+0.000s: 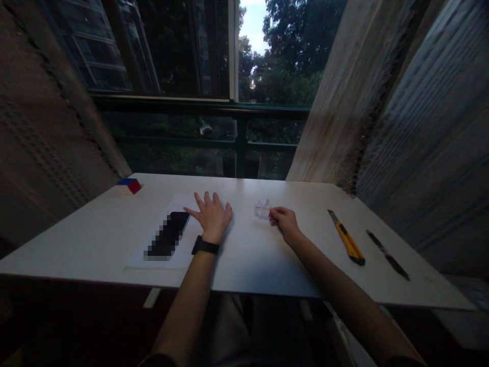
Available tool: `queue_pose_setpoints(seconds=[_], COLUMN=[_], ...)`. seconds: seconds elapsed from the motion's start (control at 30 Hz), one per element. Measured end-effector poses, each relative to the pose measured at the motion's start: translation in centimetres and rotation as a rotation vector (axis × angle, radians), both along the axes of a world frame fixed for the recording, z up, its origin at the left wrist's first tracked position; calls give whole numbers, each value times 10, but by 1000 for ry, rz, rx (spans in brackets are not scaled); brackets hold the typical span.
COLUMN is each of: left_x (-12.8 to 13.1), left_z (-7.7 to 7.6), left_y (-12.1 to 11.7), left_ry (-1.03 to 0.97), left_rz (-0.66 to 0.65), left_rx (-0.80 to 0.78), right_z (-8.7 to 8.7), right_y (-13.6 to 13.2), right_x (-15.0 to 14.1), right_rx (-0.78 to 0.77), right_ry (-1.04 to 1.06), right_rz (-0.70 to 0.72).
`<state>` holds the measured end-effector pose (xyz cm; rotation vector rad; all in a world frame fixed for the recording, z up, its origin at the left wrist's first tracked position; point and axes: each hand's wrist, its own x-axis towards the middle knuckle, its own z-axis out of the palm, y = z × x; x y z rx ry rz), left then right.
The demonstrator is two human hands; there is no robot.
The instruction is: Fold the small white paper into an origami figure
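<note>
Pinched fingertips of right hand (283,220) hold paper's (262,209) edge.

The one view looks from the person's head, forward and down over the table (244,265), perhaps toward the window (282,66).

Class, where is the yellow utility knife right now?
In the head view, the yellow utility knife lies on the table's right side, between the right hand and the pen.
</note>
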<state>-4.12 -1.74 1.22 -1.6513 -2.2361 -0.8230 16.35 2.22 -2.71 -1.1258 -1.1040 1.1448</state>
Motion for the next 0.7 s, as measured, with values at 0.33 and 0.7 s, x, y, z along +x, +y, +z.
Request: queue_pose_setpoints(seconds=[0.33, 0.7], left_x=[-28, 7], left_z=[-14, -3], left_y=[11, 18], left_ry=[-110, -902], left_rz=[82, -700], left_rx=[-126, 23], right_z=[-2, 6], right_y=[-1, -12], right_x=[-1, -12], right_rx=[7, 39], right_ry=[-51, -27], right_rz=[22, 149])
